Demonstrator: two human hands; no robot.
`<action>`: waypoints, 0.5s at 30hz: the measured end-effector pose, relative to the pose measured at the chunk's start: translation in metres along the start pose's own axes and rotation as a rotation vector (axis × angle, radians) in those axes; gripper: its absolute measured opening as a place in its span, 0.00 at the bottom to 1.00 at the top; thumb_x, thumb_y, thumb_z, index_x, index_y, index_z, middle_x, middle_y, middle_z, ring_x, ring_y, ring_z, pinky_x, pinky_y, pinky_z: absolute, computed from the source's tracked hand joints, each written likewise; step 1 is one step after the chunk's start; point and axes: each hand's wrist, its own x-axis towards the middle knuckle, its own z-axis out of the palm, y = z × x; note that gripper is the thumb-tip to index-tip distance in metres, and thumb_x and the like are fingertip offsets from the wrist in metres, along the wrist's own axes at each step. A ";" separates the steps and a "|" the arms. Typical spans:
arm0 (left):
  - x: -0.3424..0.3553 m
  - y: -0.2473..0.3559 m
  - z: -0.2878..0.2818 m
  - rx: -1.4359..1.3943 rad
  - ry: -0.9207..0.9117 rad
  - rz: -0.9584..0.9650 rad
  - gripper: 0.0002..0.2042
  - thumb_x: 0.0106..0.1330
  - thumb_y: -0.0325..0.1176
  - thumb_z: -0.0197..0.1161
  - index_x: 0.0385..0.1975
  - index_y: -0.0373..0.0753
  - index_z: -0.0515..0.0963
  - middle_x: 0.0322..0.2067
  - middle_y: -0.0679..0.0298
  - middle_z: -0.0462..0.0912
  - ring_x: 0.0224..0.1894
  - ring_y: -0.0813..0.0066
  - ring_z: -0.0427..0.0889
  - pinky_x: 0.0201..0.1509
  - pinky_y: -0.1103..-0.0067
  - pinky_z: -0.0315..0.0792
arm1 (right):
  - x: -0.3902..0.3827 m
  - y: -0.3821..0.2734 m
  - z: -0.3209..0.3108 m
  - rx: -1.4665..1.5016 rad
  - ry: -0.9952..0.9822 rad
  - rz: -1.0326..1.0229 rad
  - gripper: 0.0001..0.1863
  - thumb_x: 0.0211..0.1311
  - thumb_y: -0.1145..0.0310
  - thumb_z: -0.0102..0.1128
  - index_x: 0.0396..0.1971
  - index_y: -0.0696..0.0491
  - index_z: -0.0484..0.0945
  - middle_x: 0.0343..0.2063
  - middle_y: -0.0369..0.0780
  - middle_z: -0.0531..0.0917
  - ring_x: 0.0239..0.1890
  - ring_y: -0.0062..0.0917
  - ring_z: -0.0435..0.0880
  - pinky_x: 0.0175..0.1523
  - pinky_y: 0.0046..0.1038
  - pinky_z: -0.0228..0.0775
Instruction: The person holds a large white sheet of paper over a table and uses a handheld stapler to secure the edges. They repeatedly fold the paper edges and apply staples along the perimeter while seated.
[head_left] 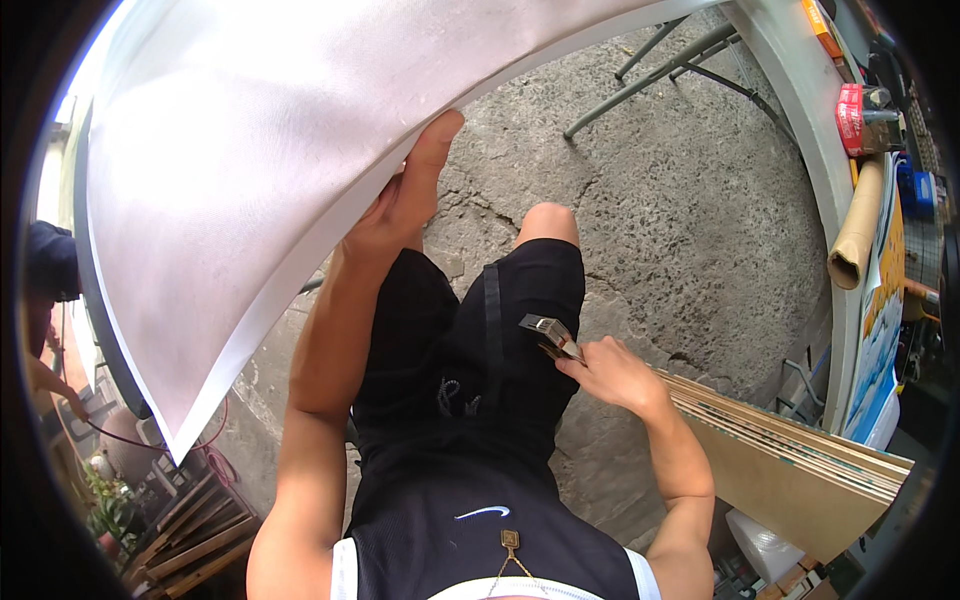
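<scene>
A large glossy white sheet (270, 150), like banner material, spreads across the upper left and tapers to a pointed corner at lower left. My left hand (408, 195) is closed at its lower edge, the thumb stretched along the rim and the other fingers mostly hidden behind it. Over my right thigh, apart from the sheet, my right hand (615, 375) is wrapped round a silver metal staple gun (550, 335). Its front end points up and to the left; the handle is largely covered by my fingers.
Several boards (790, 470) lean together at lower right. A cardboard tube (858, 225) and a red-labelled roll (850, 120) lie on the right-hand table. Metal trestle legs (650, 75) stand on cracked concrete (690, 190). At far left, another person's hand (62, 392) is near a hose (130, 437).
</scene>
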 end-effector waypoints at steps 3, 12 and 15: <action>-0.001 0.001 -0.001 0.006 -0.024 -0.055 0.09 0.52 0.22 0.65 0.34 0.33 0.79 0.30 0.64 0.82 0.30 0.84 0.79 0.31 0.88 0.71 | -0.001 -0.006 -0.002 0.081 0.027 -0.014 0.20 0.59 0.56 0.50 0.26 0.62 0.74 0.16 0.54 0.74 0.26 0.51 0.75 0.34 0.42 0.66; -0.001 -0.001 -0.002 0.036 -0.079 -0.011 0.12 0.54 0.23 0.63 0.39 0.32 0.77 0.36 0.60 0.81 0.36 0.81 0.80 0.35 0.88 0.72 | -0.024 -0.007 0.003 -0.094 0.129 -0.066 0.17 0.59 0.59 0.50 0.26 0.61 0.73 0.19 0.53 0.75 0.27 0.50 0.74 0.34 0.44 0.65; -0.015 -0.019 -0.013 1.019 -0.255 0.533 0.07 0.59 0.27 0.58 0.35 0.33 0.78 0.32 0.66 0.81 0.29 0.84 0.79 0.28 0.90 0.72 | -0.015 0.013 0.022 -0.095 0.282 -0.201 0.15 0.58 0.60 0.52 0.26 0.59 0.73 0.20 0.51 0.75 0.27 0.46 0.73 0.32 0.43 0.64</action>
